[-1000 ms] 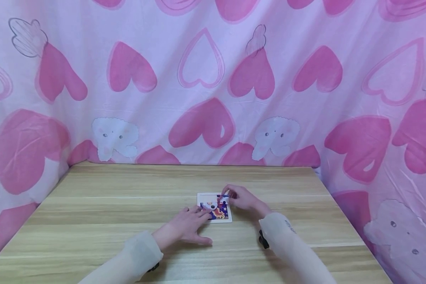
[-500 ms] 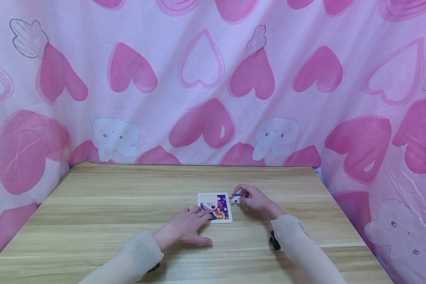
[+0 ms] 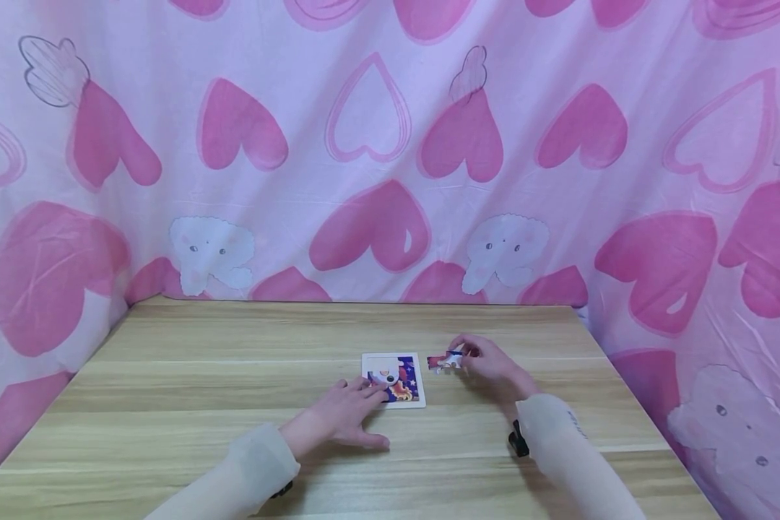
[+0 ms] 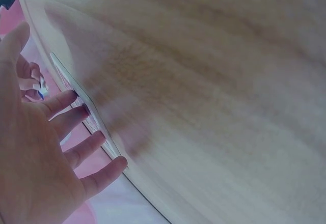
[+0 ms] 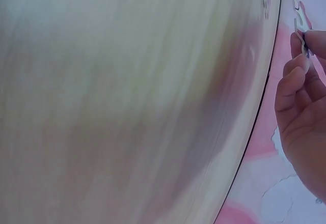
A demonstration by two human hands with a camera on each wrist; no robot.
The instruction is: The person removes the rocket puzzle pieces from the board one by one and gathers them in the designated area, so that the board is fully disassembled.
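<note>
A small picture puzzle in a white tray (image 3: 422, 393) lies on the wooden table, its visible picture dark purple with orange and white parts. Pale tray bottom shows at its upper left. My left hand (image 3: 343, 413) rests with spread, straight fingers over the tray's left side, and its fingertips (image 4: 97, 138) lie along the edge in the left wrist view. To the right of the tray, my right hand (image 3: 492, 363) pinches a jigsaw puzzle section (image 3: 437, 362) coloured red, white and blue. The right wrist view shows this section (image 5: 301, 16) edge-on between thumb and fingers.
The wooden table (image 3: 201, 375) reaches back to a pink curtain (image 3: 370, 108) with hearts and white animal figures. More curtain hangs along the left and right sides. Dark wrist devices show below both sleeves, such as the one on the right wrist (image 3: 518, 439).
My right hand has lifted the puzzle section out of the tray's upper part and moved it right, away from the tray. The left hand has stayed in place.
</note>
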